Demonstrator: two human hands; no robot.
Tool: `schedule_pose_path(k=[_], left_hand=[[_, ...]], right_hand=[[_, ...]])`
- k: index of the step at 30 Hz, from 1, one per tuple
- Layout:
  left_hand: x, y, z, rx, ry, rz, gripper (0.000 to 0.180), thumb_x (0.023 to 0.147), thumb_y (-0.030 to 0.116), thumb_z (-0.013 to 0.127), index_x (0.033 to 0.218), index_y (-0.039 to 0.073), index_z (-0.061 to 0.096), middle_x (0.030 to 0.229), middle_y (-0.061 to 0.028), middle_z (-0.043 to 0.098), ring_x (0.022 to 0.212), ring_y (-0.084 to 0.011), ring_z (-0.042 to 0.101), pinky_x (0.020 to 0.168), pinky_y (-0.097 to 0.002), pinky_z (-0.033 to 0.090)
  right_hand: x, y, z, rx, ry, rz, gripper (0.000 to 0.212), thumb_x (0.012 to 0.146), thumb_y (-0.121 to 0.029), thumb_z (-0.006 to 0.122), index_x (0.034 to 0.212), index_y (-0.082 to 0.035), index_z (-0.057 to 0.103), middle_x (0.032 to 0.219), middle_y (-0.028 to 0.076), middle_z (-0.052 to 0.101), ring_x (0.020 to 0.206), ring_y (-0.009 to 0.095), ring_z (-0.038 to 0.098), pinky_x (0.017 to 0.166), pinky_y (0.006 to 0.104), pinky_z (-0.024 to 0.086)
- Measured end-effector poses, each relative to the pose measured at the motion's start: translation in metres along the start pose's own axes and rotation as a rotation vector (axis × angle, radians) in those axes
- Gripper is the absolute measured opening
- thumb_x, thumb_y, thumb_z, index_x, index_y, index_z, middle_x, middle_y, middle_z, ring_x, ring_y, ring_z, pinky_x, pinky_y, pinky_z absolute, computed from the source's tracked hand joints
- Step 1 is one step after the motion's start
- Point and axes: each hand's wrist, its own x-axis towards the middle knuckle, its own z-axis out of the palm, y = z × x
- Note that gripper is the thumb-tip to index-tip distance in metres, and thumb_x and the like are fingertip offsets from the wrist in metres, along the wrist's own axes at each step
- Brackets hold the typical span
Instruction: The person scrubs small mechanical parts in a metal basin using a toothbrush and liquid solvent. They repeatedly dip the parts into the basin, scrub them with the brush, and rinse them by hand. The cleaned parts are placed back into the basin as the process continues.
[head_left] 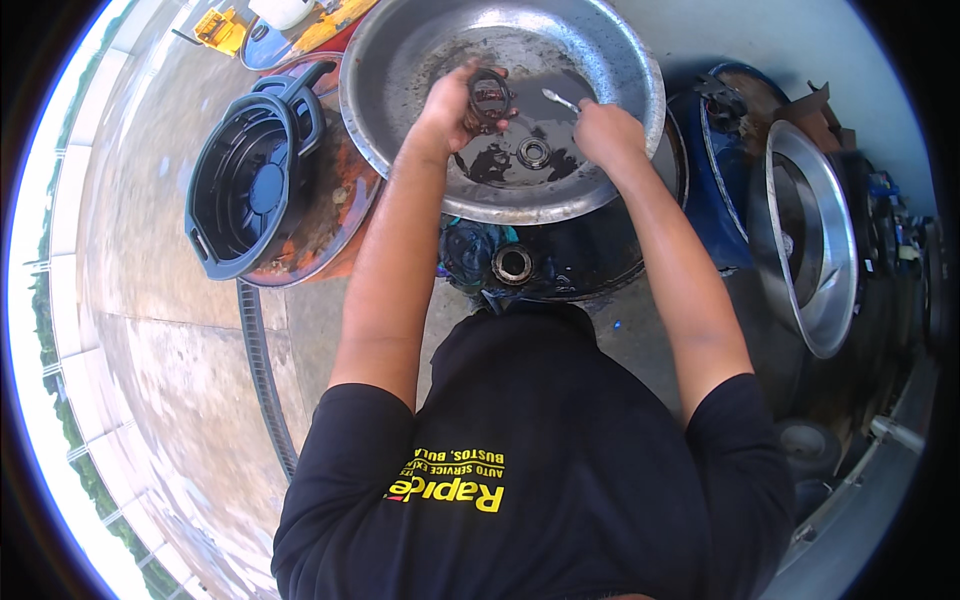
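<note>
A wide metal basin [372,120] is in front of me, with dark oily liquid in its bottom. Over its left half, my left hand [452,108] is closed round a dark, greasy bearing ring [490,97] held on edge. My right hand [608,132] grips a small pale brush like a toothbrush [562,100], its head pointing left toward the ring, with a gap between them. Its handle is mostly hidden in my fist. Between and below my hands, another round metal bearing [534,152] lies in the dark liquid.
Under the basin stands a dark drum [590,262] with a round opening [514,264]. A black drain pan [245,185] rests on an orange drum [345,205] at left. To the right are a blue drum [722,180] and a second metal basin [835,260], tilted on its side.
</note>
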Motion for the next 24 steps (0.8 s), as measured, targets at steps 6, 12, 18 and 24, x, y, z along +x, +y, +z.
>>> schedule_pose_path(k=[6, 12, 18, 24], left_hand=[[-0.003, -0.005, -0.008, -0.446, -0.221, 0.033, 0.063, 0.111, 0.045, 0.027, 0.133, -0.003, 0.061, 0.118, -0.0267, 0.069, 0.104, -0.0462, 0.071, 0.076, -0.0513, 0.059], [0.008, -0.012, -0.018, -0.457, -0.13, 0.128, 0.061, 0.113, 0.042, 0.026, 0.13, -0.003, 0.062, 0.12, -0.0273, 0.069, 0.107, -0.0451, 0.071, 0.084, -0.0523, 0.061], [0.002, 0.001, 0.005, -0.385, 0.006, 0.105, 0.058, 0.113, 0.038, 0.027, 0.127, -0.005, 0.063, 0.114, -0.0256, 0.071, 0.106, -0.041, 0.071, 0.095, -0.0568, 0.06], [0.011, -0.01, 0.0, -0.248, -0.075, 0.013, 0.045, 0.112, 0.031, 0.038, 0.12, -0.006, 0.063, 0.108, -0.0217, 0.072, 0.095, -0.0343, 0.073, 0.093, -0.0522, 0.063]], right_hand=[[0.028, 0.015, 0.039, -0.036, -0.228, 0.052, 0.029, 0.1, -0.013, 0.052, 0.117, -0.004, 0.072, 0.115, 0.023, 0.077, 0.112, 0.043, 0.073, 0.095, 0.0531, 0.058], [-0.031, -0.031, -0.038, 0.349, 0.027, -0.052, 0.029, 0.105, -0.021, 0.052, 0.121, -0.004, 0.069, 0.106, 0.024, 0.076, 0.099, 0.045, 0.073, 0.089, 0.057, 0.057], [-0.042, -0.028, 0.002, 0.291, 0.198, -0.215, 0.025, 0.103, -0.018, 0.053, 0.123, -0.006, 0.063, 0.1, 0.021, 0.075, 0.092, 0.044, 0.074, 0.08, 0.0571, 0.059], [-0.059, -0.04, 0.013, 0.294, 0.248, -0.273, 0.025, 0.101, -0.016, 0.055, 0.122, -0.005, 0.063, 0.097, 0.02, 0.074, 0.089, 0.045, 0.074, 0.078, 0.0562, 0.06]])
